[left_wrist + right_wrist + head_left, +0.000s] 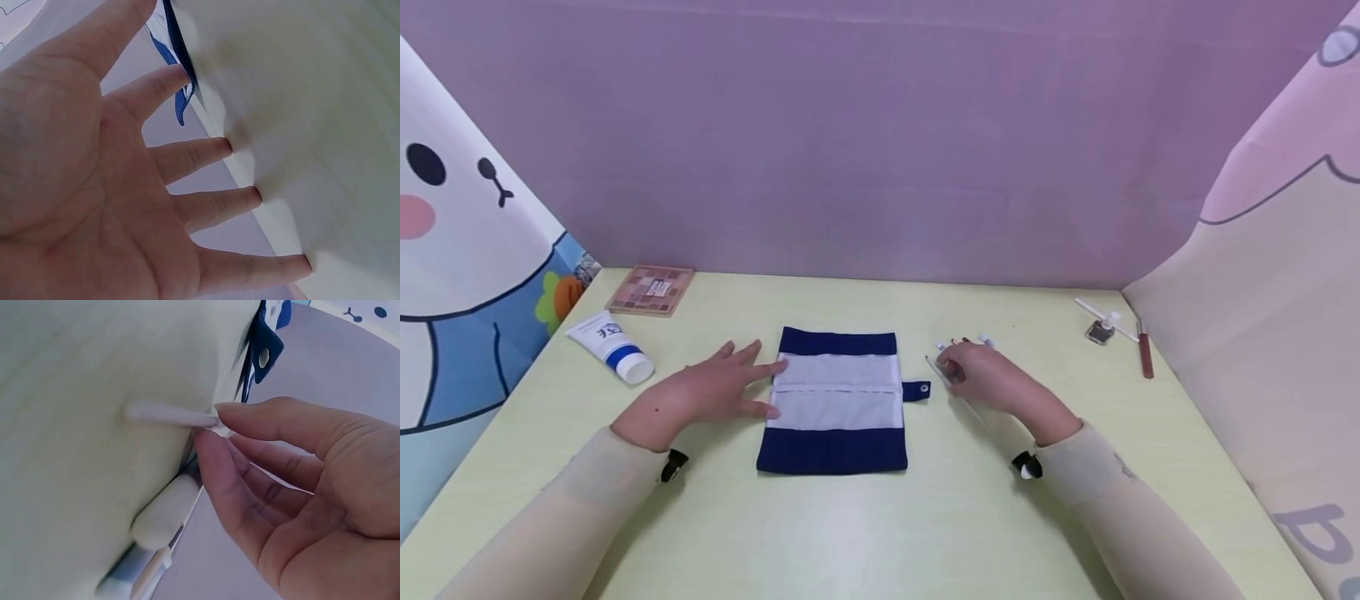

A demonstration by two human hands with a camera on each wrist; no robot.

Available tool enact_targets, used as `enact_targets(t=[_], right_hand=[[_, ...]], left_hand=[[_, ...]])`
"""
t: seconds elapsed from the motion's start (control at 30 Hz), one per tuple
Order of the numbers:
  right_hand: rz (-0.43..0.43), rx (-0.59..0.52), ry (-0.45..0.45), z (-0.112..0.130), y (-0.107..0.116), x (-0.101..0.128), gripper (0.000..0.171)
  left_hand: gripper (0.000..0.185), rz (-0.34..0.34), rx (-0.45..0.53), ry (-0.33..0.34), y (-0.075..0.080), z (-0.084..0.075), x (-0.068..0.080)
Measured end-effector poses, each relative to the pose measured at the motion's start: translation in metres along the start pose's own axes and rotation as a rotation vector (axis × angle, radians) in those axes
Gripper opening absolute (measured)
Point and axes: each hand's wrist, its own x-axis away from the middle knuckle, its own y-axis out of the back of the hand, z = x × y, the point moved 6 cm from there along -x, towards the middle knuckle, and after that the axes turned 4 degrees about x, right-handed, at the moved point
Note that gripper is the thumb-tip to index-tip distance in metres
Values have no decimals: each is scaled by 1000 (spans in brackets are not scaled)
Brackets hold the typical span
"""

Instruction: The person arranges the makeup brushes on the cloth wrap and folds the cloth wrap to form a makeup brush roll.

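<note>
A navy and pale fabric pouch (838,450) lies spread flat on the table, its snap strap (917,391) pointing right. My left hand (718,387) is at the pouch's left edge, fingers straight and spread, thumb and a finger touching the fabric. In the left wrist view, the other fingertips (250,199) reach the tabletop beside it. Right of the strap, my right hand (985,377) pinches a thin white stick (165,415) between thumb and index finger. Its exact kind is unclear. Under that hand lie several slim pieces, one a white round-ended handle (165,515), partly hidden.
A white and blue tube (610,346) and a pink checkered palette (651,290) lie at the back left. On the right are a small dark bottle (1101,332), a white stick (1088,308) and a red-handled tool (1145,354). Cloth walls border the table.
</note>
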Motion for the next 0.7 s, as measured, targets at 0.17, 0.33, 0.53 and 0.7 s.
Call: enact_targets(t=[0.17, 0.33, 0.53, 0.7], right_hand=[[20, 87, 16, 9, -1, -4, 37], [43, 136, -27, 12, -2, -5, 35], [15, 141, -44, 11, -2, -6, 23], [4, 128, -31, 7, -3, -8, 15]], left_hand=[[86, -5, 3, -1, -1, 1, 1], [85, -5, 9, -1, -3, 1, 1], [86, -4, 0, 4, -4, 3, -1], [87, -2, -3, 6, -5, 5, -3]])
